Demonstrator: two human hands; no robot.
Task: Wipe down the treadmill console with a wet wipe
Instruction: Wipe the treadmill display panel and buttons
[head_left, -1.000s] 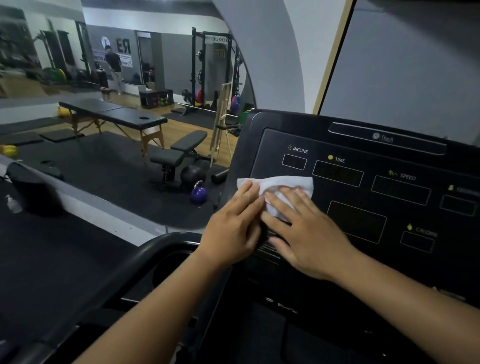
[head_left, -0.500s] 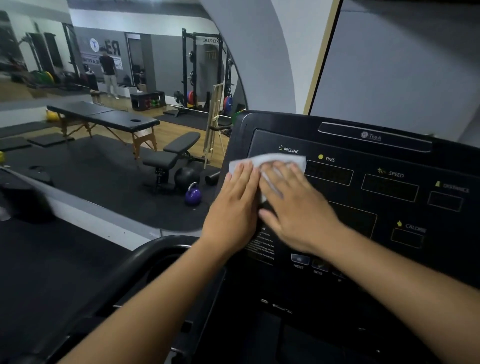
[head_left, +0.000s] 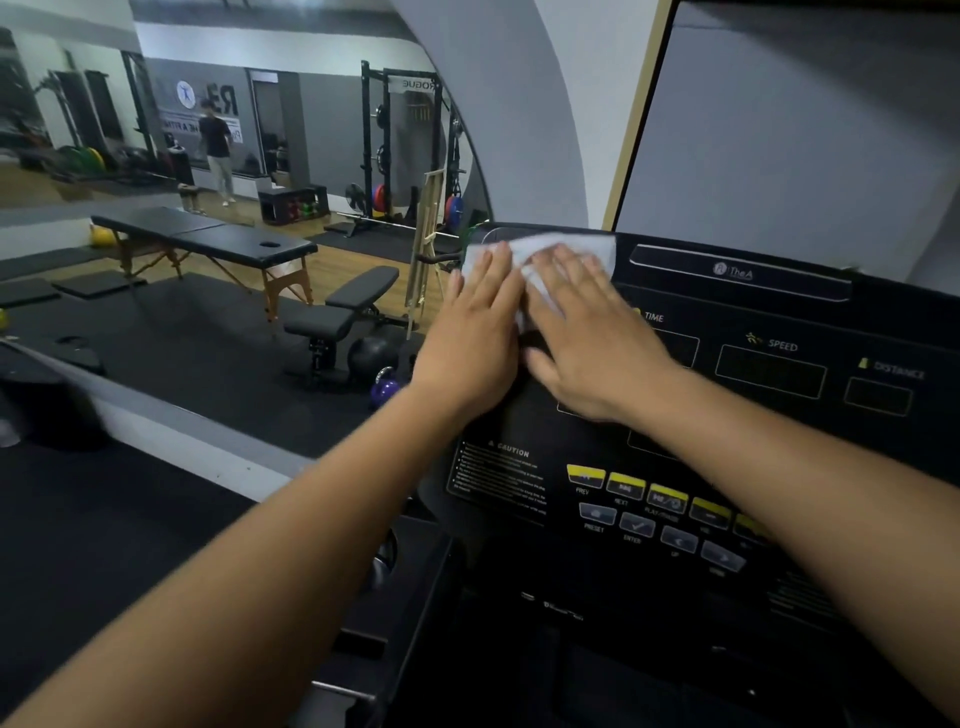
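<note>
Hands lie flat, fingers straight: left hand (head_left: 475, 332) beside right hand (head_left: 587, 338), both pressing the wet wipe (head_left: 566, 247) onto the console (head_left: 779, 431) at its top left corner. Likely early going — display windows (head_left: 769, 371) and yellow buttons (head_left: 665, 496) probably remain.

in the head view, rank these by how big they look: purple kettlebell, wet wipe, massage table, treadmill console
1. treadmill console, nearest the camera
2. massage table, far off
3. wet wipe, partly covered, so unsure against the table
4. purple kettlebell
</note>
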